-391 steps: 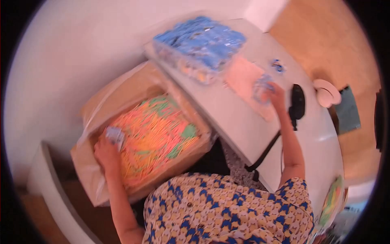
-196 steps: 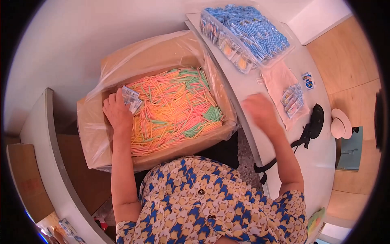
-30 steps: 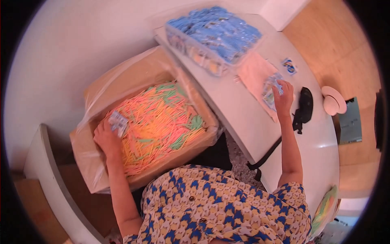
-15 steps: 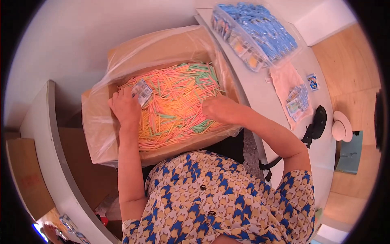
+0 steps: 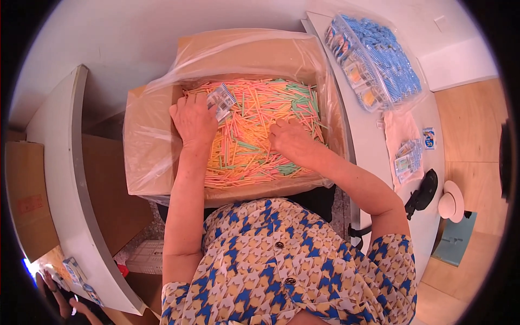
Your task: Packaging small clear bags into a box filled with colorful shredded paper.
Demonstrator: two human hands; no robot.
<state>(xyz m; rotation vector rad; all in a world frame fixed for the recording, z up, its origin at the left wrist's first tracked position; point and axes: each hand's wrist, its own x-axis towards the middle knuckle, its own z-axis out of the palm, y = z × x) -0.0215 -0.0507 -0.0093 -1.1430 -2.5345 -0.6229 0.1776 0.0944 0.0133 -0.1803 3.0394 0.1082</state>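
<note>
In front of me stands an open cardboard box (image 5: 244,51) lined with clear plastic, holding a heap of thin pink, yellow, orange and green sticks (image 5: 249,114). Over the box's left side, my left hand (image 5: 195,122) is closed on a small clear packet (image 5: 222,102) with blue print, which sticks out beyond the fingers. My right hand (image 5: 292,142) rests low over the middle right of the heap. Its fingers are curled down against the sticks, and what they pinch, if anything, is hidden.
On the white table at right, a clear plastic bin (image 5: 374,65) holds many blue packets. Nearer are a pink cloth (image 5: 398,124) with several packets (image 5: 409,160), and a black strapped object (image 5: 425,189). Another white table (image 5: 89,200) stands left; a co-worker's hands (image 5: 50,280) show lower left.
The view has shifted, so the box sits farther right in the picture. Within the box my right hand has moved left, toward the middle of the sticks. My left hand keeps the packet.
</note>
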